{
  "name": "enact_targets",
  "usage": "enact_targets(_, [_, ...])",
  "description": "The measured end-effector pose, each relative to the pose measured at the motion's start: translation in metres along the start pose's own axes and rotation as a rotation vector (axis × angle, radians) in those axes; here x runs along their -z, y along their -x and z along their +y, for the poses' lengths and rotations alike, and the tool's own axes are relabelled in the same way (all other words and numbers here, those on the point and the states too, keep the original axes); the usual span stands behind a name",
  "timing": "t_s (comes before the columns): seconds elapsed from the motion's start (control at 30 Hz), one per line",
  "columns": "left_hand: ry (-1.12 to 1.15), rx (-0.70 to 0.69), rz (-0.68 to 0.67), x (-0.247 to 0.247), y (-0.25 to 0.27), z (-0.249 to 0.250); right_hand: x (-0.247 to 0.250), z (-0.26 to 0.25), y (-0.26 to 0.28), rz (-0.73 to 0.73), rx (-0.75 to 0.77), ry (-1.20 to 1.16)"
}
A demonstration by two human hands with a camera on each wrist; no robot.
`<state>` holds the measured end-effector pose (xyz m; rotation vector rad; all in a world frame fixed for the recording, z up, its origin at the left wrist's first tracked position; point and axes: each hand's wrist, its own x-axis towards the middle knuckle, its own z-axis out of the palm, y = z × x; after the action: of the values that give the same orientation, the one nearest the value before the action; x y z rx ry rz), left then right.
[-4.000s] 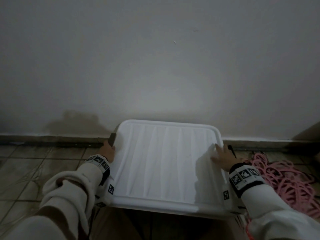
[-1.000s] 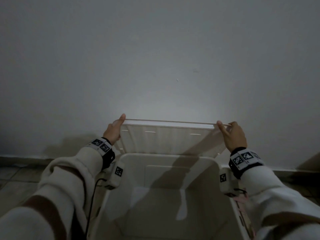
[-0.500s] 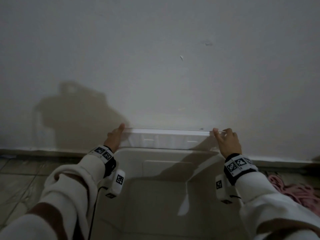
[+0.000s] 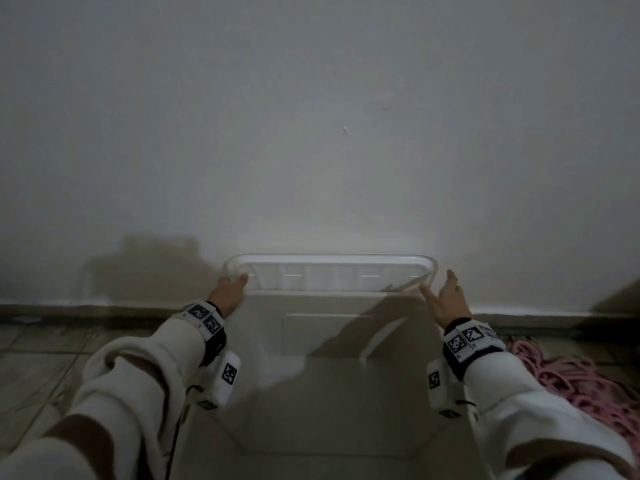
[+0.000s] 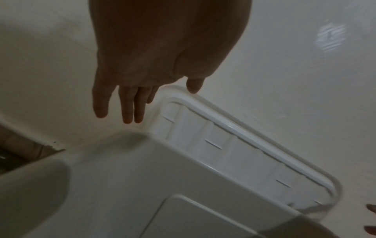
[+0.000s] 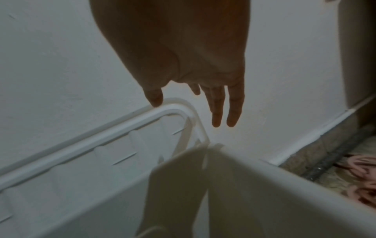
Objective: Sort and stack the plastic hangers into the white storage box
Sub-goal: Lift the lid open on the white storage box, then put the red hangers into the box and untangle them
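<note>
The white storage box (image 4: pixel 263 327) stands uncovered in front of me, and no hanger shows inside it. Its white ribbed lid (image 4: pixel 329 275) stands on edge behind the box, against the wall. My left hand (image 4: pixel 230 291) is at the lid's left corner, fingers straight, with the thumb tip on the rim (image 5: pixel 194 90). My right hand (image 4: pixel 446 296) is beside the right corner, fingers spread and straight, thumb tip by the rim (image 6: pixel 155 103). Neither hand holds anything. A heap of pink plastic hangers (image 4: pixel 568 379) lies on the floor right of the box.
A plain white wall (image 4: pixel 311 133) with a skirting strip rises just behind the box. Tiled floor (image 4: pixel 45 368) spreads to the left. A dark object's edge (image 4: pixel 620 299) shows at the far right by the wall.
The lid, closed on the box four seconds ago and then held up by both hands, has come down behind the box against the wall. Both hands have loosened from its corners.
</note>
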<state>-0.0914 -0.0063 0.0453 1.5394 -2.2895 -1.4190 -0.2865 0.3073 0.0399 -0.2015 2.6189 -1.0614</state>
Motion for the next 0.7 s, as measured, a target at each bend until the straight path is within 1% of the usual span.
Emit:
enact_targets(0.17, [-0.109,-0.163,-0.042,-0.018,0.046,0.005,0.02,0.021,0.035,-0.091,-0.009,0.108])
enact_targets(0.23, [-0.12,-0.266,-0.074,-0.036,0.068,0.01,0.03,0.038,0.053,-0.11,-0.013,0.124])
enact_targets(0.3, [-0.112,-0.366,-0.137,-0.062,0.091,0.019,0.043,0.063,0.071,-0.124,-0.025,0.138])
enact_targets(0.37, [-0.077,-0.469,-0.244,-0.094,0.119,0.033,0.06,0.094,0.091,-0.124,-0.058,0.177])
enact_targets(0.47, [0.006,-0.624,-0.395,-0.153,0.167,0.06,0.09,0.15,0.119,-0.097,-0.141,0.163])
enact_targets(0.57, [-0.018,-0.765,-0.604,-0.213,0.217,0.081,0.122,0.213,0.145,-0.051,-0.27,0.15])
enact_targets(0.63, [-0.061,-0.833,-0.732,-0.251,0.248,0.088,0.139,0.255,0.165,-0.01,-0.357,0.166])
enact_targets(0.7, [-0.115,-0.846,-0.837,-0.288,0.272,0.088,0.153,0.294,0.184,0.012,-0.436,0.199])
